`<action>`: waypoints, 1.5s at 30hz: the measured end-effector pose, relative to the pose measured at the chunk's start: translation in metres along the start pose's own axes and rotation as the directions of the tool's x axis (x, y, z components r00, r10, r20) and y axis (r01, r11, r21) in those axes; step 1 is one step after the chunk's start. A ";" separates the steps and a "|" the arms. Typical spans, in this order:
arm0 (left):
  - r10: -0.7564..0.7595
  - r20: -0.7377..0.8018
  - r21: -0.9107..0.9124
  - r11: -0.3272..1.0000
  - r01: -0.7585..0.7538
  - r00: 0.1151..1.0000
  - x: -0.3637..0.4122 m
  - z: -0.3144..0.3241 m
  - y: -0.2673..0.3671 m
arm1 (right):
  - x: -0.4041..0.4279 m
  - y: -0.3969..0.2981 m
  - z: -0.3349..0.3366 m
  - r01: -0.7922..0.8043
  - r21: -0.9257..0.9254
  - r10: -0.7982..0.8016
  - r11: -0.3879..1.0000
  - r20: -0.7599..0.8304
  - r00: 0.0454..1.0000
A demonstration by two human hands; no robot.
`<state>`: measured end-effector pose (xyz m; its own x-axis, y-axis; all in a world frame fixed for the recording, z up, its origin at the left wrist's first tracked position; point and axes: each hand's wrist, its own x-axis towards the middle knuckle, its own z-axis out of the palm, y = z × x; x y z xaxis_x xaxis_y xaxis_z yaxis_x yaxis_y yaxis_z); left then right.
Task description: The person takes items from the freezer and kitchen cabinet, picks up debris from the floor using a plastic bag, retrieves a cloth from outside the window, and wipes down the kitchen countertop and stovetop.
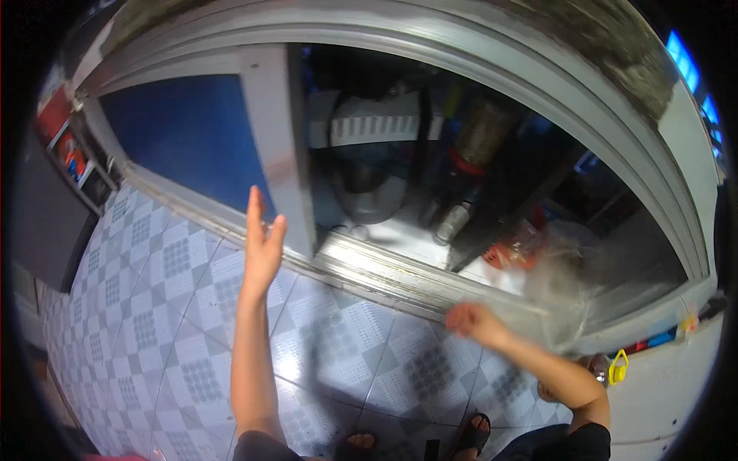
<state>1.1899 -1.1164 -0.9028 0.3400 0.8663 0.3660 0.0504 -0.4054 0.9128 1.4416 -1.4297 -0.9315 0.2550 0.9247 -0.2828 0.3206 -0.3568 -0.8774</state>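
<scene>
My left hand (264,248) is raised in front of the sliding door panel (294,161), thumb and fingers apart, with nothing in it. Beyond its fingers is the panel's blue pane (190,138). My right hand (475,324), blurred, is near the metal door track (392,276); its fingers look curled, and whether it holds something cannot be told. A blurred, translucent bag-like thing (562,282) is to the right of that hand; contact between them is unclear.
Patterned floor tiles (173,322) lie below. Through the doorway are a white slotted container (375,124), a clear bottle (452,222) and a red basket (510,253). A grey cabinet (49,213) stands at left; a yellow-handled item (618,367) is at right.
</scene>
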 end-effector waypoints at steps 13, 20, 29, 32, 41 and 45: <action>0.009 -0.155 -0.104 0.994 -0.025 0.988 0.032 0.029 -0.058 | -0.180 0.101 -0.003 -0.394 -0.409 0.398 0.823 -0.079 0.914; -0.097 -0.173 -0.191 0.980 0.063 0.980 0.016 0.056 -0.047 | -0.184 0.120 -0.018 -0.417 -0.372 0.392 0.829 -0.144 0.909; 0.011 0.078 -0.026 1.000 -0.009 0.997 -0.050 0.111 0.016 | -0.116 0.161 -0.085 -0.294 -0.143 0.143 0.945 -0.629 0.764; 0.082 0.125 0.137 0.986 -0.099 0.989 -0.067 0.126 0.020 | -0.072 0.143 -0.106 -0.192 -0.149 0.023 0.970 -0.729 0.684; -0.009 0.314 0.184 0.982 -0.052 0.949 -0.086 0.150 0.045 | 0.048 0.169 -0.157 0.063 0.820 0.679 0.569 -0.512 0.526; 0.104 0.356 0.197 0.963 -0.184 0.929 -0.082 0.146 0.036 | 0.094 0.173 -0.167 0.250 0.880 0.682 0.403 -0.471 0.559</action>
<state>1.3005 -1.2448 -0.9264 0.6554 0.6582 0.3703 0.1715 -0.6072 0.7758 1.6731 -1.4267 -1.0450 0.7911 0.2106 -0.5742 -0.6101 0.2042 -0.7656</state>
